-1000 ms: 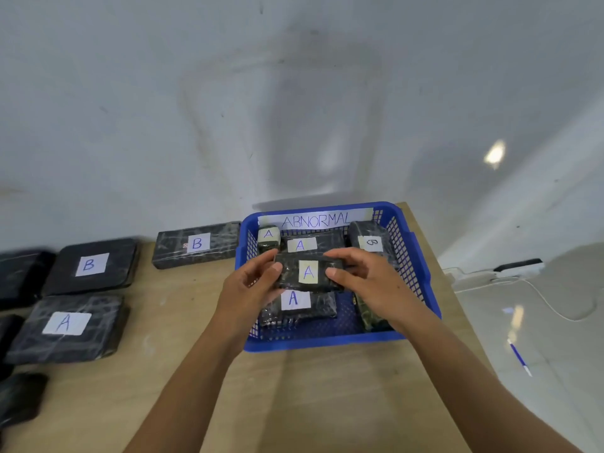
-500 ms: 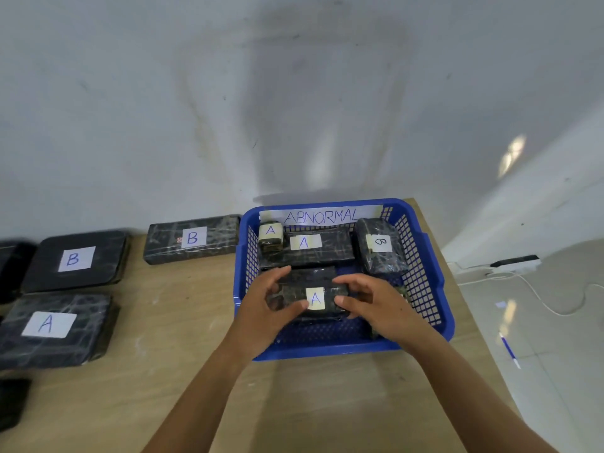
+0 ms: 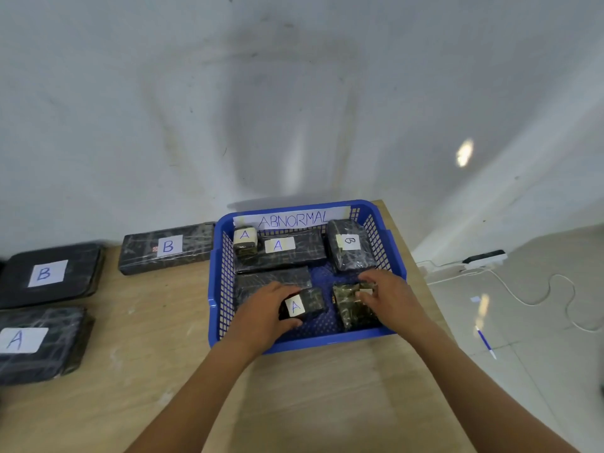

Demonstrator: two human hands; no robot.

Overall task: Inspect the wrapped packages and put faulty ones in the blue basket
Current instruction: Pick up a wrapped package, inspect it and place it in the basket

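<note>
a blue plastic mesh basket (image 3: 225, 289) with a white paper strip reading "abnormal" (image 3: 292, 220) on its far wall sits on a light wooden table (image 3: 294, 403), right of centre in the frame. both hands reach into its near half.

the left hand (image 3: 261, 315) has its fingers and thumb curled round the left end of a small black wrapped package with an "a" label (image 3: 305, 305), which lies low in the basket's near middle. the right hand (image 3: 392, 295) is just right of it, fingers bent down onto a dark greenish wrapped package (image 3: 351, 308) in the near right corner, holding it and covering part of its small white label.

behind the left hand lies a long black wrapped package without a visible label (image 3: 273, 279). along the far wall, from left to right, are a small greenish "a" package (image 3: 245, 241), a long black "a" package (image 3: 284, 255) and a thick black "b" package (image 3: 349, 246).

on the table left of the basket, a long black "b" package (image 3: 166, 248) lies by the white wall (image 3: 294, 93). further left are a flat black "b" package (image 3: 49, 274) and, nearer the lower left, a flat black "a" package (image 3: 36, 344).

at the right, on the pale tiled floor (image 3: 539, 371), are a power strip (image 3: 483, 258), a white cable (image 3: 555, 289) and a blue pen (image 3: 486, 342).
</note>
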